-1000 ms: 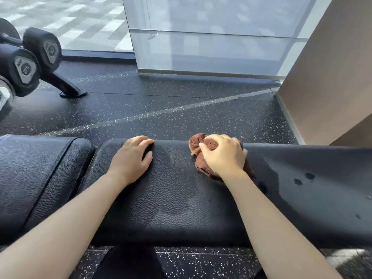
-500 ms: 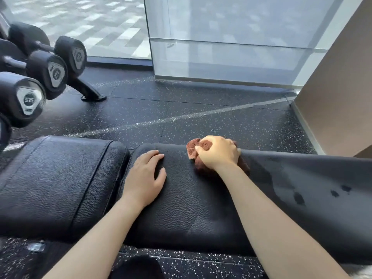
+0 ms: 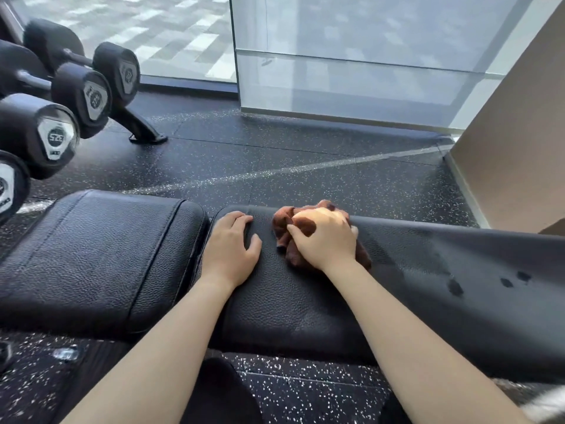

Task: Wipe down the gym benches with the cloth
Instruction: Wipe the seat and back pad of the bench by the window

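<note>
My right hand point(image 3: 325, 238) clenches the brown cloth point(image 3: 282, 223) at the far edge of the long bench pad point(image 3: 305, 301). My left hand point(image 3: 230, 249) lies flat and released just beside the gap to the second pad point(image 3: 91, 258). Rightward the pad runs open, with three wet spots point(image 3: 455, 287). Five dumbbell ends point(image 3: 58, 136) crowd the left. Floor point(image 3: 305, 166) beyond is bare.

Brown cloth point(image 3: 286, 231) bunched at far edge of black padded bench point(image 3: 305, 301); bench damp-streaked rightward
</note>
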